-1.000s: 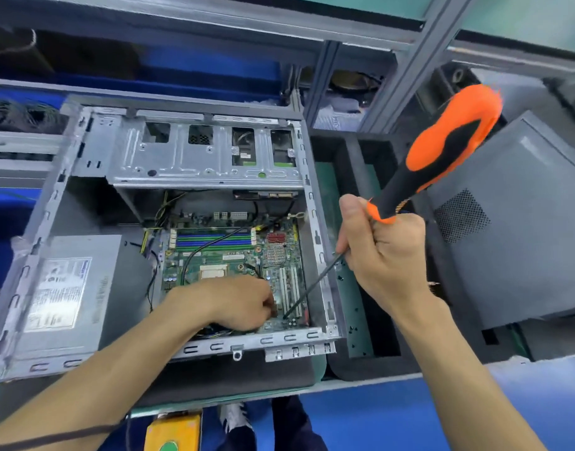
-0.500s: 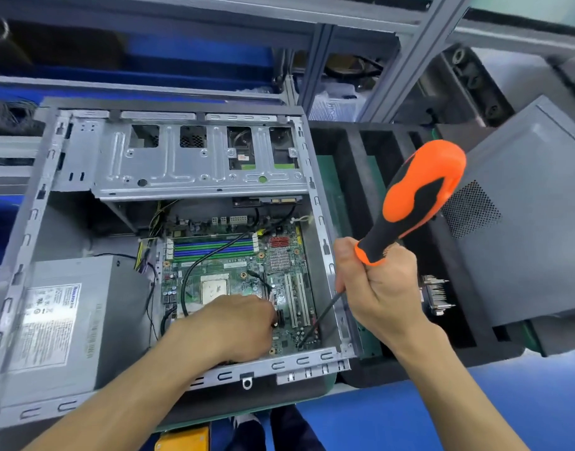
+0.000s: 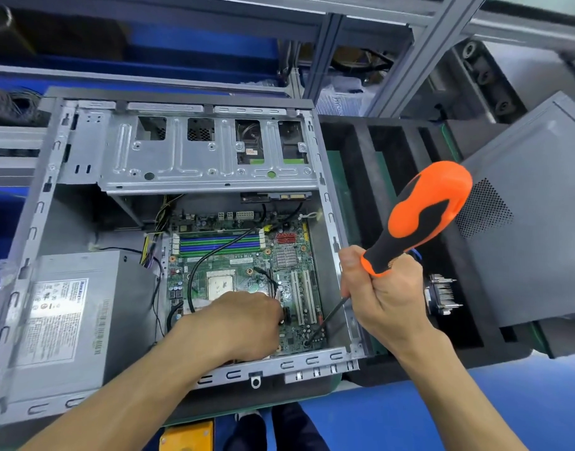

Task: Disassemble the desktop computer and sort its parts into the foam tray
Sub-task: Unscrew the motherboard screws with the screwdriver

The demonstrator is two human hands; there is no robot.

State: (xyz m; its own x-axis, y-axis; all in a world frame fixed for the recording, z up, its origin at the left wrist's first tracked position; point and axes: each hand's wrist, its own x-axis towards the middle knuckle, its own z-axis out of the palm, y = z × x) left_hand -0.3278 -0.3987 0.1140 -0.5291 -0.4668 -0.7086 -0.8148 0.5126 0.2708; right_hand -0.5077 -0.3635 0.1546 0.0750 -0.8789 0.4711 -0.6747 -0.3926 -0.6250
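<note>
The open grey sheet-metal computer case is lying on its side on the bench in front of you. At its left, the boxy grey power supply with a white printed label is sitting inside it. Across the top, the stamped, ribbed silver drive cage is spanning the case. Below it, the green motherboard is lying flat in the case floor, carrying blue and green memory slots, a finned silver heatsink and white expansion slots, with a black cable looping over it.

Your left hand is resting on the motherboard's lower middle with its fingers curled under; whether they are pinching anything, I cannot tell. Your right hand is wrapping tightly around the orange-and-black rubbery-handled screwdriver, whose thin dark shaft is slanting down to the motherboard's lower right corner.

Right of the case, the black foam tray with long slots is sitting, a finned metal cooler is lying in one compartment, and a smooth grey perforated side panel is lying over its right part.
</note>
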